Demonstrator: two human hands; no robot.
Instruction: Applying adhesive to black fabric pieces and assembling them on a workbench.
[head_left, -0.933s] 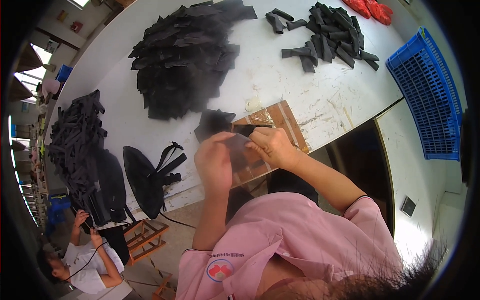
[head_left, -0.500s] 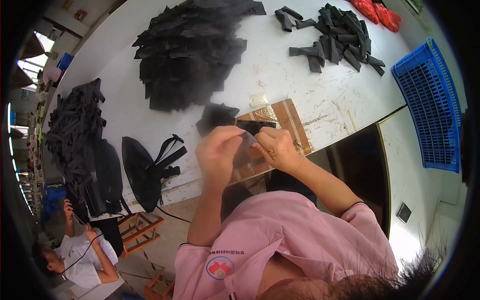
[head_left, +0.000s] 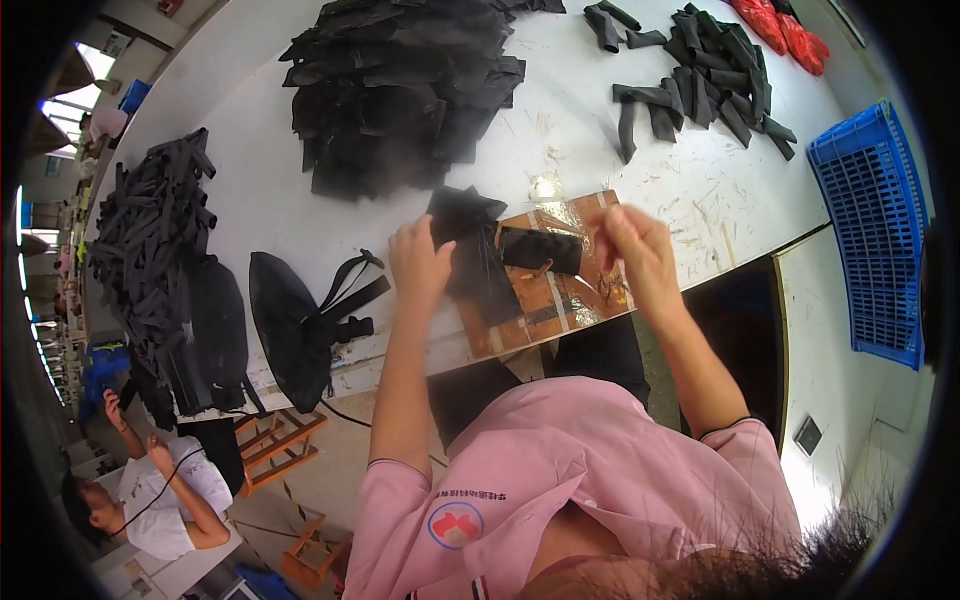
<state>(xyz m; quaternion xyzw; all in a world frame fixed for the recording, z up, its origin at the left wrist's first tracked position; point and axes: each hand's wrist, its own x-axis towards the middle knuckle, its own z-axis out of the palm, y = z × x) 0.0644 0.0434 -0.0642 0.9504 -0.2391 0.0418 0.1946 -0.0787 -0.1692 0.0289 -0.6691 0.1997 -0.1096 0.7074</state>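
Black fabric piece [head_left: 478, 262]: long axis near-to-far on brown board [head_left: 560, 300], pinned under flat left hand [head_left: 420, 265]. Rolled black strip [head_left: 540, 250]: just left of right hand [head_left: 635, 255], whose fingers are pinched; contact unclear.

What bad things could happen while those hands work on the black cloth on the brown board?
1. The taped brown wooden board sticks out over the white table's front edge; a push could perhaps tip it off.
2. The left hand pins the flat black fabric piece, but the right hand is lifted, so the small black rolled piece might slip.
3. The black strapped bag hangs at the edge and could slide down.
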